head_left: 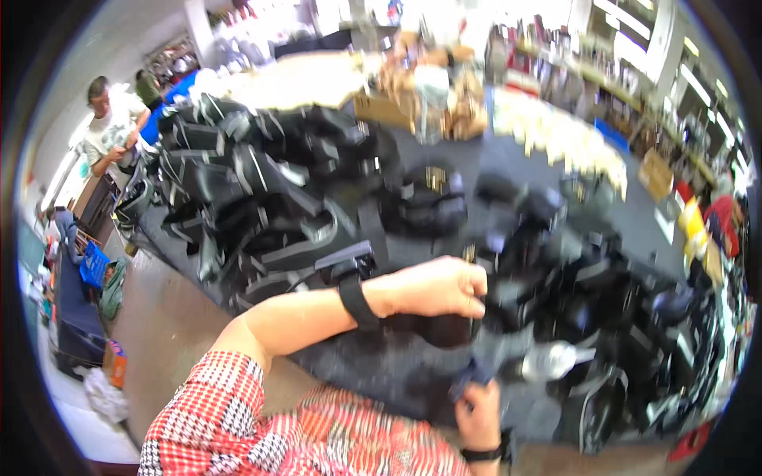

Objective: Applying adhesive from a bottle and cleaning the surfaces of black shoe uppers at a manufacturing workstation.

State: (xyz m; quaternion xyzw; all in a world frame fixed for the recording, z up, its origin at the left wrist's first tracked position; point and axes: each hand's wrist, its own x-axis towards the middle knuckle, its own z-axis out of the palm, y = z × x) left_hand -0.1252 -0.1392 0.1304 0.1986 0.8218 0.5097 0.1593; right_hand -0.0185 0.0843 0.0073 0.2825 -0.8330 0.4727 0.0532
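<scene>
My left hand (440, 287) is closed, reaching across to the right over the dark table. A black, rounded piece (444, 327) hangs just below its fingers and seems to be held; motion blur hides its kind. Nearer to me, my right hand (479, 412) is closed around a small dark blue cloth (474, 374). To the right of that cloth lies a clear squeeze bottle (549, 361) with a pointed nozzle. Black pieces with grey edging (309, 238) are heaped to the left of and beyond my left hand.
Another heap of black pieces (587, 293) covers the table's right side. Farther back are brown paper-like bundles (464, 103), a cardboard box (385, 109) and a row of cream-coloured pieces (556, 135). A person (115, 131) stands beyond the table at the far left.
</scene>
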